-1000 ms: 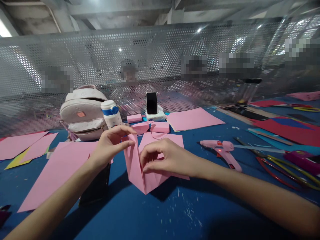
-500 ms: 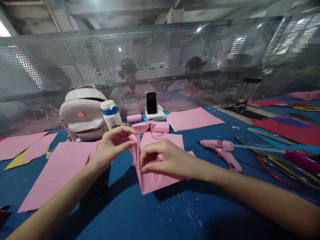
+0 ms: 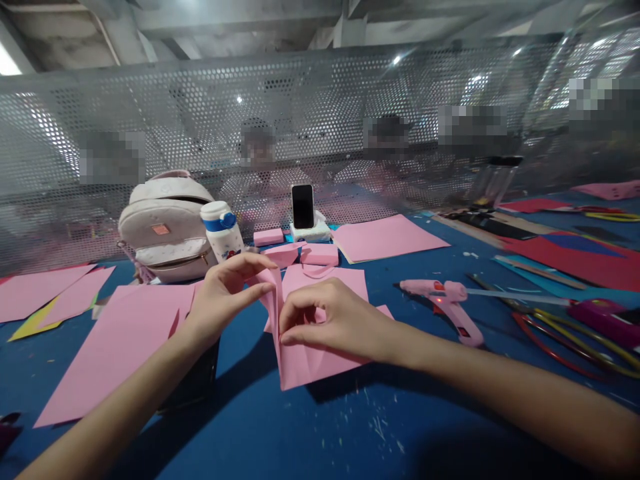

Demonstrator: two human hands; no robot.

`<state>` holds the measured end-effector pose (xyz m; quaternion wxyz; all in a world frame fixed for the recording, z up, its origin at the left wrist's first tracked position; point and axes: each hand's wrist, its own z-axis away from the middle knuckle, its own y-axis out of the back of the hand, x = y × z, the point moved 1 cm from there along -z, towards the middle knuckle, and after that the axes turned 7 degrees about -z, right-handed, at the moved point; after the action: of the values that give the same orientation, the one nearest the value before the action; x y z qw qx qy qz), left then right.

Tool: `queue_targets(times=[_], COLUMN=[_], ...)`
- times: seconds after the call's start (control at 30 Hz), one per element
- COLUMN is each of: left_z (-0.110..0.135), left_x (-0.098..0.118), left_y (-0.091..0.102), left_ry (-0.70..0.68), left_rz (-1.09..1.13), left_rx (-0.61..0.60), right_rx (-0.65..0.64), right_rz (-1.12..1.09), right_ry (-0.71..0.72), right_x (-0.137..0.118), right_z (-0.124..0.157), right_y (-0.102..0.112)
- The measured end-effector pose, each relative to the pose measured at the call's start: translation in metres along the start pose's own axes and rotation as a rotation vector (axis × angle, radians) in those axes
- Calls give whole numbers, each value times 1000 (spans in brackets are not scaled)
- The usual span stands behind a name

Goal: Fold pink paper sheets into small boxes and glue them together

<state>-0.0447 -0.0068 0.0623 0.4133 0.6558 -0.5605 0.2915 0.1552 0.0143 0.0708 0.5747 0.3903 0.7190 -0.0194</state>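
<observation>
Between my hands stands a folded piece of pink paper (image 3: 320,371), creased on its left side and raised above the blue table. My left hand (image 3: 231,288) pinches its upper left edge between thumb and fingers. Lower down, my right hand (image 3: 325,317) grips the same fold, thumb and fingers closed on the paper. Behind it lies another pink sheet (image 3: 350,281), partly covered by the held paper. Small pink folded boxes (image 3: 320,254) sit just beyond. To the right rests a pink glue gun (image 3: 440,293) with a small lit light.
A white backpack (image 3: 165,227) and a bottle (image 3: 221,230) stand at the back left. A phone (image 3: 303,205) leans upright on a tissue pack (image 3: 310,232). Large pink sheets (image 3: 110,347) lie left, over a dark object. Scissors (image 3: 555,347) lie right. A perforated metal screen (image 3: 310,100) closes the back.
The fold has narrowed slightly, its lower left corner shifting a little to the left. Both hands keep their hold in nearly the same place.
</observation>
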Motion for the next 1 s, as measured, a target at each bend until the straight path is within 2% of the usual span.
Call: queue_targets(times=[0.4, 0.67, 1.0], left_z=[2, 2, 3], left_x=[1, 3, 5], left_y=[-3, -6, -7], left_ry=[17, 24, 11], left_rz=[-20, -48, -104], left_rx=[12, 29, 26], right_rx=[-6, -71, -108], right_rz=[41, 163, 295], right_ry=[48, 176, 227], right_x=[-3, -3, -3], right_z=[1, 1, 1], right_y=[0, 3, 4])
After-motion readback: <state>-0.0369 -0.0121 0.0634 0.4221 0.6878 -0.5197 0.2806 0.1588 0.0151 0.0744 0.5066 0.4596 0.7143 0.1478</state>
